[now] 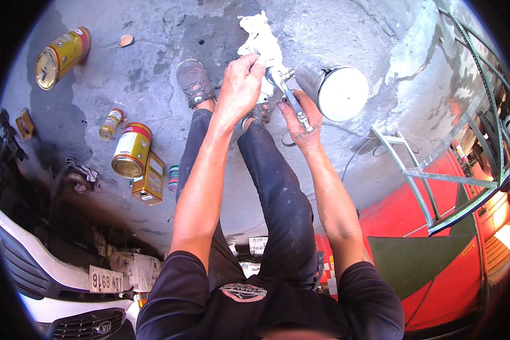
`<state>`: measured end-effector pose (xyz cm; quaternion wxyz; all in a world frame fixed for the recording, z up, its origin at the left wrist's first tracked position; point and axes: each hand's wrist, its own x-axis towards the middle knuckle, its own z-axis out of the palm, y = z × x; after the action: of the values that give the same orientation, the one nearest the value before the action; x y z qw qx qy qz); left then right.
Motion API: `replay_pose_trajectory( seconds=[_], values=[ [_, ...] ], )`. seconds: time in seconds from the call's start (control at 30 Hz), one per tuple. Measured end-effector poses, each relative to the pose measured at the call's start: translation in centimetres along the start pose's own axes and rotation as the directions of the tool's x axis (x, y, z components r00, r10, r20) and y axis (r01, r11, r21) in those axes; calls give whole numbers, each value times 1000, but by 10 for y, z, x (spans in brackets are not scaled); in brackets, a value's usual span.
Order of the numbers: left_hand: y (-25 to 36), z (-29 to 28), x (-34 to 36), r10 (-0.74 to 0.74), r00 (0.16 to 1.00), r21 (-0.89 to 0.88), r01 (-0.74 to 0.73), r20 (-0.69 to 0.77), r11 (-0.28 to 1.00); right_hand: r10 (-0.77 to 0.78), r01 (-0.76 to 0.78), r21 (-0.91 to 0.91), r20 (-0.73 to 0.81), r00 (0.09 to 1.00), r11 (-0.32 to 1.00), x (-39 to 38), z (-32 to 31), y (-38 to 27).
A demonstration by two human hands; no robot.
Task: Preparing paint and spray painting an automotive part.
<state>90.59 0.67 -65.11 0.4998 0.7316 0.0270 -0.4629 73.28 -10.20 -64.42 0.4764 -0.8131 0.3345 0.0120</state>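
My right hand (306, 126) is wrapped round the metal body of a spray gun (292, 102), held in front of my knees. A silvery cup with a round white end (342, 94) sits beside the gun on its right and appears attached to it. In my left hand (240, 89), fingers closed, is a crumpled white cloth (260, 35). The cloth hangs out beyond my fingertips and lies against the front of the gun. My fingers partly cover where cloth and gun meet.
On the concrete floor at left lie a large yellow can (65, 56), a small can (112, 123), another big can (132, 148) and a rectangular tin (149, 180). A metal frame (422, 170) stands right, by a red panel (391, 212). A white car bumper (51, 263) is lower left.
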Motion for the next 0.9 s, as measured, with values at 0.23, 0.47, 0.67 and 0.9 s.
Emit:
replay_pose_trajectory(
  seconds=[0.23,0.47,0.67,0.9],
  values=[
    [1,-3,2,62,997,-14,-63,-36,998,44,-44,7,3,999,999,2,3,-3],
    [-1,-8,4,83,996,-17,-83,-46,996,-8,8,-8,-4,1000,1000,4,8,1],
    [-6,-7,6,87,995,-30,-89,-58,996,-44,43,-26,-16,999,999,4,12,1],
    [-5,-6,6,94,994,-33,-96,-55,995,-34,34,-15,-8,999,999,5,10,-3]
  ],
)
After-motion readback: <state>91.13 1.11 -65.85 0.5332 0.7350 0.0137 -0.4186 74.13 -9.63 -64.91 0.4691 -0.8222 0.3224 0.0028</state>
